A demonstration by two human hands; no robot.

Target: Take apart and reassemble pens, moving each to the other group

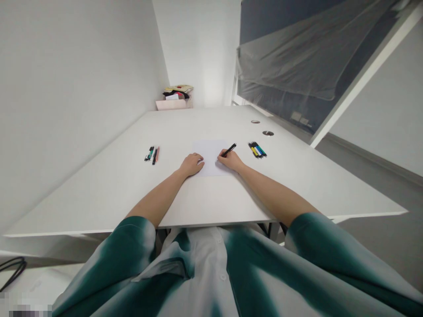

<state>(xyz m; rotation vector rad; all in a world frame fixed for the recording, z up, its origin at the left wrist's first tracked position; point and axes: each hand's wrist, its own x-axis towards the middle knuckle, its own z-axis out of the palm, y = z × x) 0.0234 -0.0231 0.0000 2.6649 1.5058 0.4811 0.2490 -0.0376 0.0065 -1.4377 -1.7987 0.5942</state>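
Note:
A sheet of white paper (pixel 210 158) lies flat on the white table (pixel 205 198) in front of me. My right hand (pixel 231 160) rests on the sheet's right side, its fingers closed round a black pen (pixel 229 149). The pen leans up to the right; its tip is hidden by the fingers or too small to make out. At the paper's left edge my left hand (pixel 192 164) lies palm down, with the fingers a little bent and the thumb apart from them. It holds nothing that I can see.
Several pens (pixel 152 154) lie left of the paper. To the right is a row of markers (pixel 257 150) with yellow, white, blue and green barrels. Two round grommets (pixel 268 133) sit farther back. A pink box (pixel 171 105) with cloth-like items stands at the far end, by the wall.

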